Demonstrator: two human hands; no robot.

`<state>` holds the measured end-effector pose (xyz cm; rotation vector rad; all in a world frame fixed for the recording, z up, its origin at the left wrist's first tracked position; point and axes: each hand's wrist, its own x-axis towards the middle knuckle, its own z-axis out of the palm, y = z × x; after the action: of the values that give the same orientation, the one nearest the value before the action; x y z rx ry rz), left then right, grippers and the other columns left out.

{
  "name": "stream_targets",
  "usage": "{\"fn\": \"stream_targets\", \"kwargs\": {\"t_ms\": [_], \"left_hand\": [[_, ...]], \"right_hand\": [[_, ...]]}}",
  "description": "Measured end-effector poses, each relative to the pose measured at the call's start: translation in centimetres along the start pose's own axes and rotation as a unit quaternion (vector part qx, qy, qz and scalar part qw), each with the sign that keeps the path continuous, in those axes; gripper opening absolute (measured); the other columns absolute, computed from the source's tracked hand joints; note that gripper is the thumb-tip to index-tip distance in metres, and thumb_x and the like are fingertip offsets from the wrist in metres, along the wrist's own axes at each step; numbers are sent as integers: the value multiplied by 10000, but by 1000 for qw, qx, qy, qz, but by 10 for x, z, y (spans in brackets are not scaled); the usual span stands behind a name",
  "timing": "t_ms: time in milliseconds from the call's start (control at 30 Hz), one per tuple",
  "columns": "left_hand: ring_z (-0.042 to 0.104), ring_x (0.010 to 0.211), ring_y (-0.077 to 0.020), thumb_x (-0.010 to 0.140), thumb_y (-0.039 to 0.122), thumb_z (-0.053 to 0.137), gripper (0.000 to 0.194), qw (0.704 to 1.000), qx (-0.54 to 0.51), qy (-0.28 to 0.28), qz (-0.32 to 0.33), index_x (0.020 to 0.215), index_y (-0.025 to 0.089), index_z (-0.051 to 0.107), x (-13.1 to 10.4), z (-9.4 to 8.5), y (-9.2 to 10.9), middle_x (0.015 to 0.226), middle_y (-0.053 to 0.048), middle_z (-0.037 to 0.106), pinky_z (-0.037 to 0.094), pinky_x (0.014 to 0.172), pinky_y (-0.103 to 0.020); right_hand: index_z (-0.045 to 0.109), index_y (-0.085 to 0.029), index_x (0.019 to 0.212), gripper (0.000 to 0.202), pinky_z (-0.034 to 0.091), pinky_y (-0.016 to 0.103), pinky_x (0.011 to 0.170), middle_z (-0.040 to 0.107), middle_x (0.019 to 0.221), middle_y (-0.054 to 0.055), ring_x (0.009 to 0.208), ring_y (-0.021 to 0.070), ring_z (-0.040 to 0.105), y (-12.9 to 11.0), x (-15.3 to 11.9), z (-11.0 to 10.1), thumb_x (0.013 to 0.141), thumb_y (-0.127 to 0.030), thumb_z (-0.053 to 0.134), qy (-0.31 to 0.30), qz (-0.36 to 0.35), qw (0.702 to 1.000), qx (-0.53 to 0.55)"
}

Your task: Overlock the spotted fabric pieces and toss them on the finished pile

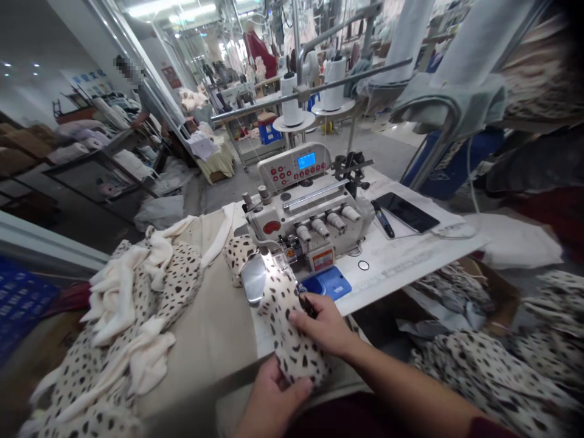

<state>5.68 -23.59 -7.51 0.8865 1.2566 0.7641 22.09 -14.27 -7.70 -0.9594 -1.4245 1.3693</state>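
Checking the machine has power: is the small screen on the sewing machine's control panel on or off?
On. The small screen on the white sewing machine's control panel glows bright blue, with red buttons beside it.
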Motion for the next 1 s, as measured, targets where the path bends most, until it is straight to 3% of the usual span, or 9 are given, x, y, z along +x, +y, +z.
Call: {"fn": "stream_targets", "kwargs": {"t_ms": [67, 133, 233, 300, 367, 467, 667, 1000], "left_hand": [[701, 743, -214, 705, 360, 823, 304, 978, 202, -46, 18, 921, 160, 747, -4, -14, 22, 813, -80, 757, 541, 668, -263], [628, 586, -147, 775, 296, 757, 116, 928, 355, -40, 103, 802, 188, 724, -5, -24, 47, 674, -16, 707, 472, 554, -217], [635, 690, -145, 880, 193, 620, 70, 825, 425, 27, 372, 850, 184, 683, 6, -23, 83, 750, -29, 695, 502, 676, -246], [650, 923, -193, 881, 142, 600, 146, 750, 445, 45, 488, 1004, 165, 676, 21, -17, 99, 957, -87, 711, 515, 868, -326], [610, 1083, -233, 885, 123, 586, 244, 701, 485, 62, 519, 1117, 151, 657, 37, -11, 106, 1111, -125, 688, 478, 983, -401], [590, 1129, -256, 901, 138, 565, 217, 654, 542, 101, 518, 1083, 161, 681, 52, -7, 105, 1162, -127, 682, 449, 1011, -449], [591, 1134, -272, 895, 164, 589, 200, 601, 578, 145, 532, 1057, 160, 706, 54, -9, 95, 1180, -127, 696, 420, 1007, -460], [578, 1094, -287, 881, 170, 628, 275, 596, 584, 136, 535, 1148, 142, 689, 55, -8, 94, 1200, -127, 691, 414, 984, -462]], "right_hand": [[624, -176, 783, 343, 458, 254, 651, 582, 723, -7, 675, 144, 519, 7, 8, 4, 909, -494, 597, 32, -26, 999, 9], [578, -183, 733, 373, 429, 245, 635, 525, 685, -18, 652, 134, 477, 15, 12, 5, 931, -499, 565, 50, -51, 997, -11], [559, -188, 721, 407, 399, 238, 602, 495, 658, -24, 625, 129, 447, 22, 13, 4, 954, -520, 523, 32, -67, 997, -34], [580, -187, 747, 415, 409, 240, 613, 520, 672, -16, 635, 133, 463, 23, 12, 4, 970, -527, 496, 14, -70, 997, -35], [610, -187, 793, 407, 439, 248, 645, 572, 713, -2, 668, 144, 504, 23, 11, 4, 978, -527, 486, 12, -68, 997, -19], [651, -187, 888, 377, 490, 280, 730, 647, 820, 28, 759, 171, 573, 22, 11, 3, 976, -521, 499, 22, -56, 998, 17], [639, -183, 831, 408, 510, 290, 702, 650, 797, 35, 722, 173, 572, 24, 14, 3, 951, -555, 520, 38, -34, 999, 19], [647, -178, 828, 366, 494, 279, 703, 628, 781, 20, 708, 159, 555, 28, 15, 3, 956, -506, 548, 52, -36, 996, 59]]}}
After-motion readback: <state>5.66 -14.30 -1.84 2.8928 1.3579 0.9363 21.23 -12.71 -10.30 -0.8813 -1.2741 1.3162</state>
